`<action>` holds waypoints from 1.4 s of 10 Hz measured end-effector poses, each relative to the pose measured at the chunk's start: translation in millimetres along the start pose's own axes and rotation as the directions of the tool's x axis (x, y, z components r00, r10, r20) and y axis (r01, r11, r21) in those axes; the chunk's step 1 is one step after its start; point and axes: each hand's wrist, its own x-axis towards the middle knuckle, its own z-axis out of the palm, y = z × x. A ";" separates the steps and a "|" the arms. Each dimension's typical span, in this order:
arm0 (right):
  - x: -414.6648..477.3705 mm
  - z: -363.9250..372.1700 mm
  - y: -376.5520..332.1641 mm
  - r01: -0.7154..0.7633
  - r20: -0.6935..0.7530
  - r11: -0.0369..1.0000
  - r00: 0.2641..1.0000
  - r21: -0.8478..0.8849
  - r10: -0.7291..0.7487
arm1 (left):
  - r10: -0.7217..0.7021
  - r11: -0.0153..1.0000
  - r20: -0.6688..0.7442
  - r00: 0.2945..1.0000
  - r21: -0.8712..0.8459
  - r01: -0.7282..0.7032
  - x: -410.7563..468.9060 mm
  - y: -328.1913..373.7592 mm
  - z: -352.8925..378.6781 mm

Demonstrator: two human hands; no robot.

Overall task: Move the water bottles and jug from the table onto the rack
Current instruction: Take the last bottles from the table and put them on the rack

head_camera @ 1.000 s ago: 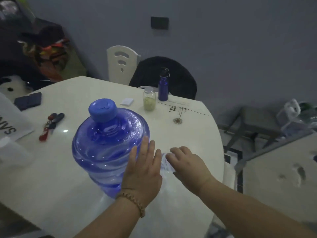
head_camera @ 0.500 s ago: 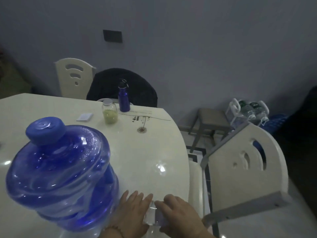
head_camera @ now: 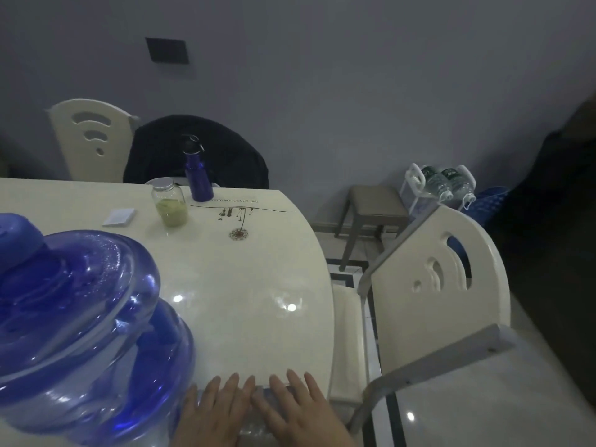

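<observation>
Crowding table (head_camera: 258,285) edge, hands (head_camera: 225,411), jug (head_camera: 80,333)

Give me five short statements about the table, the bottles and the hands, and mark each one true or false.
1. The big blue jug stands on the table. True.
2. The small blue bottle lies on its side. False: it stands upright beside the glass jar.
3. Clear bottles already lie on the white rack near the wall. True.
4. The left hand grips the jug's cap. False: it rests flat on the table, beside the right hand.
5. The jar is empty. False: it holds something greenish.
</observation>
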 end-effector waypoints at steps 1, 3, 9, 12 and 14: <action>3.6 2.5 -1.3 -0.063 -0.019 0.998 0.998 0.031 0.064 | -0.148 0.963 -0.013 0.989 -0.227 0.142 -5.6 48.9 33.4; -20.7 -91.3 46.1 -0.118 -0.067 0.989 0.990 0.087 0.124 | -0.080 0.918 -0.264 0.961 -0.394 -0.032 32.7 41.1 -63.8; -252.1 -246.3 307.5 -0.325 -0.238 0.943 0.924 -0.077 0.299 | 0.188 0.928 -0.662 0.726 -0.123 -0.352 202.7 254.9 -348.6; -368.7 -256.5 440.3 -0.367 -0.205 0.920 0.919 -0.137 0.336 | 0.248 0.923 -0.595 0.764 -0.095 -0.374 289.9 397.3 -416.8; -367.1 -232.6 502.9 -0.413 -0.178 0.906 0.902 -0.088 0.394 | 0.295 0.934 -0.439 0.849 -0.055 -0.353 353.7 422.6 -430.0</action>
